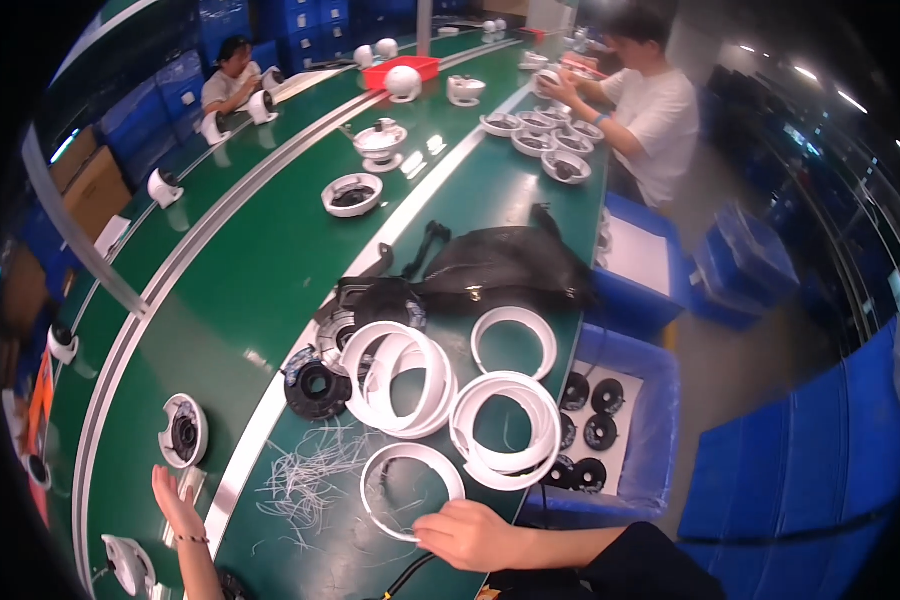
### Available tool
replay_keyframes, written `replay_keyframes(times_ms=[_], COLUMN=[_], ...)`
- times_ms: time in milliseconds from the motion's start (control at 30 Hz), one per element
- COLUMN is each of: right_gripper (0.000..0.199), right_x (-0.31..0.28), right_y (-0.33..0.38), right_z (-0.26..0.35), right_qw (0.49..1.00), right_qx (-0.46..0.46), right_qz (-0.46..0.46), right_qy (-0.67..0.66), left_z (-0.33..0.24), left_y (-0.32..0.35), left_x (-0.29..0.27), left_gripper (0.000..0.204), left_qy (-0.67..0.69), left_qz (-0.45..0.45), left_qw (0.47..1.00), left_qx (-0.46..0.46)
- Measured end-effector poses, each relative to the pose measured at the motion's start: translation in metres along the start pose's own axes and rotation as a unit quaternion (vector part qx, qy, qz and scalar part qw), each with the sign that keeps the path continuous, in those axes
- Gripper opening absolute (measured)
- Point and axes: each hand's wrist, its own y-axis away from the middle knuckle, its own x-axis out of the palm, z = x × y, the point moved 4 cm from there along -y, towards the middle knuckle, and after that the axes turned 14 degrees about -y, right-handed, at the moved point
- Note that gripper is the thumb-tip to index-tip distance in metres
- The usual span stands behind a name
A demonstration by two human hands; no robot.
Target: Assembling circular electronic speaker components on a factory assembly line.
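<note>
The right hand (470, 535) grasps a white ring (411, 490) at its 5 o'clock edge, fingers curled on it. The left hand (175, 500) is released, flat; a round camera part (183, 431) lies at its 12 o'clock.

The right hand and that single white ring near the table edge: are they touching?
Touching: the head view shows the right hand with fingertips on the rim of the white ring.

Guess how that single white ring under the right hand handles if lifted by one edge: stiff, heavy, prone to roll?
The white ring looks thin and hollow, so probably light. It lies flat under the right hand, so it is unlikely to roll unless stood on edge. Its narrow band may flex slightly when lifted by one side, and its smooth finish could be a bit slippery.
</note>
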Motion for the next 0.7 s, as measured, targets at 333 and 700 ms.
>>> replay_keyframes(times_ms=[333, 700], right_gripper=[0.021, 0.105], right_x=[0.031, 0.057], right_y=[-0.056, -0.099], right_z=[0.066, 0.093], right_qw=[0.976, 0.932], right_qx=[-0.188, -0.102], right_qz=[0.076, 0.334], right_qy=[-0.081, -0.100], left_z=[-0.097, -0.091], left_y=[0.244, 0.247], left_x=[0.061, 0.002], left_gripper=[0.060, 0.050], left_qy=[0.016, -0.151], left_qz=[0.468, 0.488], left_qw=[0.883, 0.857], left_qx=[0.008, 0.061])
